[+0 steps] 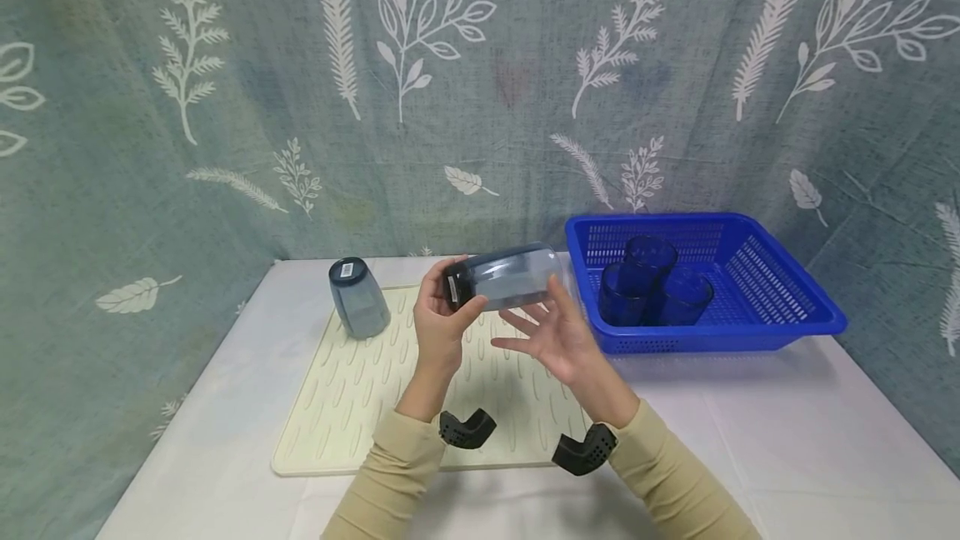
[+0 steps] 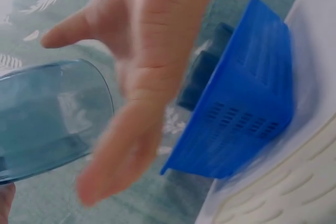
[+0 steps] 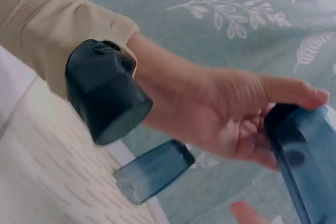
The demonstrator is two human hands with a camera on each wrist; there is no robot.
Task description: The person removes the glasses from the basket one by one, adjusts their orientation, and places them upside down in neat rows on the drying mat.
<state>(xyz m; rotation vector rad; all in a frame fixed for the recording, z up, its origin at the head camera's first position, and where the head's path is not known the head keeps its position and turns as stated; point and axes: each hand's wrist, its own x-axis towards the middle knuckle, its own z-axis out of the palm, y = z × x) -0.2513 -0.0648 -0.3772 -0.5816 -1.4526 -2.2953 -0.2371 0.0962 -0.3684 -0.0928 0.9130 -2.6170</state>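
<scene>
A tinted blue-grey drinking glass is held on its side above the mat. My left hand grips it round the dark base, thumb along its side, as the right wrist view also shows. Near the rim, my right hand has its fingers spread and thumb raised; in the left wrist view this right hand is not wrapped round the glass. A similar glass stands upside down at the back left corner of the pale ribbed mat.
To the right sits a blue plastic basket with perforated sides, holding three glasses clustered at its left end. A white cloth covers the table. Behind everything hangs a leaf-patterned green-grey curtain. Both wrists carry black devices.
</scene>
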